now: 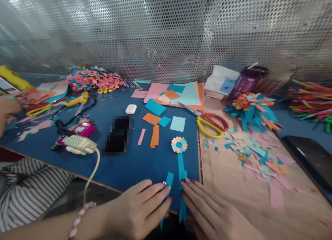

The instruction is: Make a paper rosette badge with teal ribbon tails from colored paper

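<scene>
My left hand lies flat at the near edge of the blue table, fingers stretched out, with a short teal paper strip under its fingertips. My right hand lies flat beside it, fingers extended, pressing the lower end of a long teal paper strip. That strip runs up to a small paper rosette in peach, orange and teal. Both hands hold the paper down and grip nothing.
Scissors with red and yellow handles lie to the right by a peach sheet strewn with paper scraps. Coloured paper sheets, a white earbud case, a glue gun, a charger with cable and a dark phone are about. Another person's hand is at far left.
</scene>
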